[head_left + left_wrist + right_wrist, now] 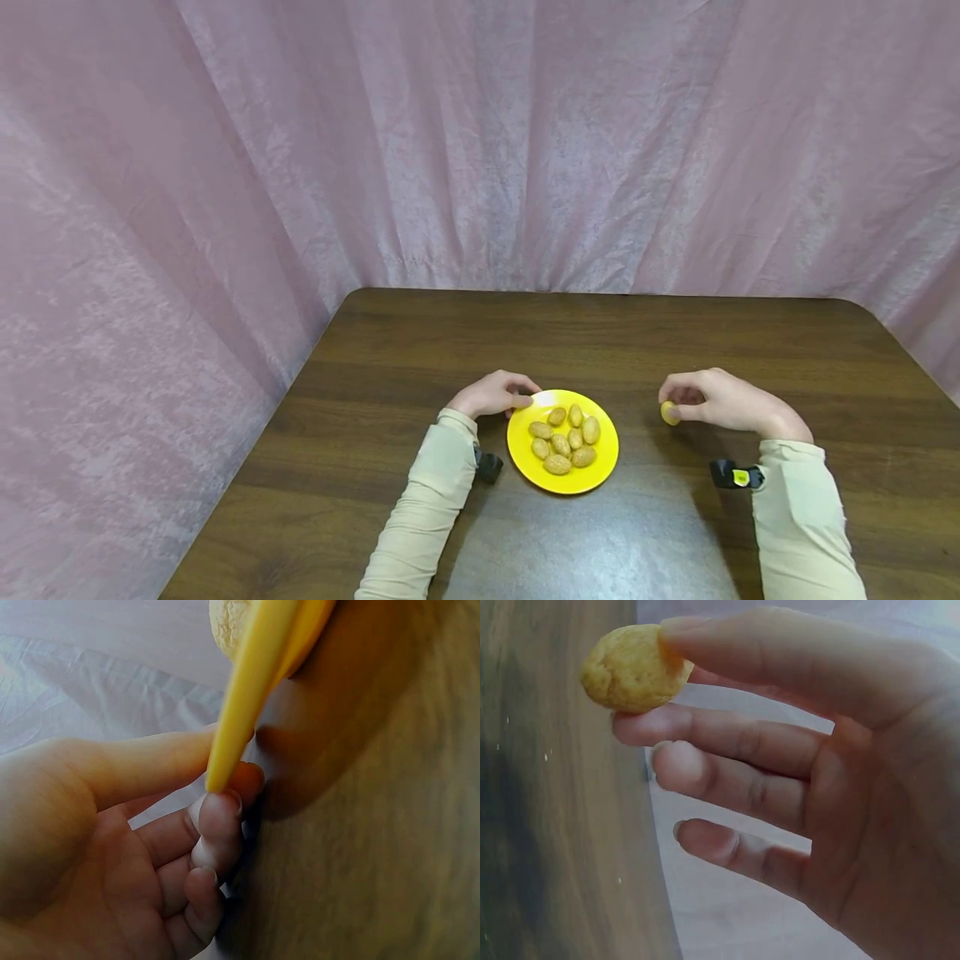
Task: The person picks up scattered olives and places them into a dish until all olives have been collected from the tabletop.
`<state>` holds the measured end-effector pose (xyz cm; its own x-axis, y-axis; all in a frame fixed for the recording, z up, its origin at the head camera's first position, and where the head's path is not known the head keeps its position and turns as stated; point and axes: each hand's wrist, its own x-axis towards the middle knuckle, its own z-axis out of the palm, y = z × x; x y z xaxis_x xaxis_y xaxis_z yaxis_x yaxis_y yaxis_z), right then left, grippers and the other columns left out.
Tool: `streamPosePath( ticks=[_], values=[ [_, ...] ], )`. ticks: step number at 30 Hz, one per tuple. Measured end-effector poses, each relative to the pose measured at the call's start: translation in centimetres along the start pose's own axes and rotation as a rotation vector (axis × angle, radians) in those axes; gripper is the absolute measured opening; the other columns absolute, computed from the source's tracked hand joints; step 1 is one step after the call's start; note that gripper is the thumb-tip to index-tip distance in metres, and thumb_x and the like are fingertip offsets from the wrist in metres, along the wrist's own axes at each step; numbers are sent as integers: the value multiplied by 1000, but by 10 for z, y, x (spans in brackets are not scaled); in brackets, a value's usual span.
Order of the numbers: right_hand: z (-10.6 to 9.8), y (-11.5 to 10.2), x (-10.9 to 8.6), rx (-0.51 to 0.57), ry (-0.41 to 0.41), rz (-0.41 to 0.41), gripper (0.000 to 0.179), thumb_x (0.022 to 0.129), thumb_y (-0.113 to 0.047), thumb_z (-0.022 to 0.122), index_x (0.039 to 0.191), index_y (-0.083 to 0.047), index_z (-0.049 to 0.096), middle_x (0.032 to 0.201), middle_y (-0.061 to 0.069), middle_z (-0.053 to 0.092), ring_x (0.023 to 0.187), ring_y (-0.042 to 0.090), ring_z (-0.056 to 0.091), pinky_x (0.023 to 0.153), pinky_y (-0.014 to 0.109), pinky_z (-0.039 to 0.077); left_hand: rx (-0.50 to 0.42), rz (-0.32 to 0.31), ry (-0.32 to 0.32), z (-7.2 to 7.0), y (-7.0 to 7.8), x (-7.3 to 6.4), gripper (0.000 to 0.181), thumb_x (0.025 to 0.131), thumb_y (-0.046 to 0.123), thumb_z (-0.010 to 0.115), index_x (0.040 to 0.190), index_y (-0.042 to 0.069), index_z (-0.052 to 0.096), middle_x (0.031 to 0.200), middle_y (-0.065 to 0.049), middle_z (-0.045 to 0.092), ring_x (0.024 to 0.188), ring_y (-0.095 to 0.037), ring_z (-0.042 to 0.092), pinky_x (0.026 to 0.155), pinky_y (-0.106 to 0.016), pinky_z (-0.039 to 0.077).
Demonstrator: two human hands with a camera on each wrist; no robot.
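My left hand (491, 395) pinches the left rim of a round yellow plate (528, 469) between thumb and fingers. The left wrist view shows the plate's rim (244, 697) edge-on, with thumb and fingertips at it. Several small, tan-yellow, wrinkled, potato-like lumps (560, 445) lie on the plate. To the right of the plate, above the table, my right hand (727, 402) holds one potato-like lump (626, 669) by thumb and fingertips. In the right wrist view, its lower fingers are bent and apart from the lump.
Both hands are over a brown wood-grain table (420, 342). Pink curtains (480, 167) hang behind it and along its left side. Dark camera mounts (489, 467) sit on the wrists below the hands. Light glares off the tabletop in front of the plate.
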<state>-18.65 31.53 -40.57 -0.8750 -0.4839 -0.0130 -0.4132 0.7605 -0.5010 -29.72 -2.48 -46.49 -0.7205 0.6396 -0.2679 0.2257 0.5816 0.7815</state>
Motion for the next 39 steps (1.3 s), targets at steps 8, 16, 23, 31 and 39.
streamPosePath(
  ticks=[8, 16, 23, 31, 39],
  values=[
    [4, -12, 12, -38, 14, -22, 8, 89, -20, 70, 95, -19, 64, 81, -12, 63, 74, -2, 54, 66, 21, 47, -1, -13, 17, 2, 0, 2, 28, 96, 14, 59, 122, 10, 66, 90, -5, 65, 63, -12, 51, 61, -21, 45],
    [14, -29, 26, -110, 41, -4, 12, 86, -23, 72, 92, -20, 62, 82, -13, 64, 77, 0, 58, 67, 22, 48, -2, -14, 18, 2, -2, 2, 27, 96, 15, 59, 122, 11, 67, 86, -4, 63, 63, -13, 51, 61, -21, 44],
    [24, -47, 35, -137, 80, -24, 13, 86, -23, 73, 90, -23, 61, 79, -14, 63, 73, -1, 56, 64, 22, 46, -1, -12, 11, 3, -2, 3, 28, 96, 15, 59, 122, 11, 66, 86, -4, 63, 63, -13, 52, 61, -22, 45],
    [40, -59, 49, -177, 130, -114, 14, 84, -17, 75, 90, -20, 63, 81, -14, 66, 71, 0, 59, 64, 21, 48, 1, -16, 10, 3, -2, 3, 29, 96, 15, 58, 124, 11, 66, 83, -3, 61, 63, -13, 51, 62, -22, 45],
    [58, -76, 63, -255, 135, -219, 14, 83, -15, 74, 92, -19, 65, 86, -10, 67, 74, 10, 59, 69, 25, 46, 0, -8, 11, 2, -2, 3, 28, 96, 15, 59, 122, 10, 66, 84, -3, 61, 63, -13, 52, 61, -21, 45]
  ],
)
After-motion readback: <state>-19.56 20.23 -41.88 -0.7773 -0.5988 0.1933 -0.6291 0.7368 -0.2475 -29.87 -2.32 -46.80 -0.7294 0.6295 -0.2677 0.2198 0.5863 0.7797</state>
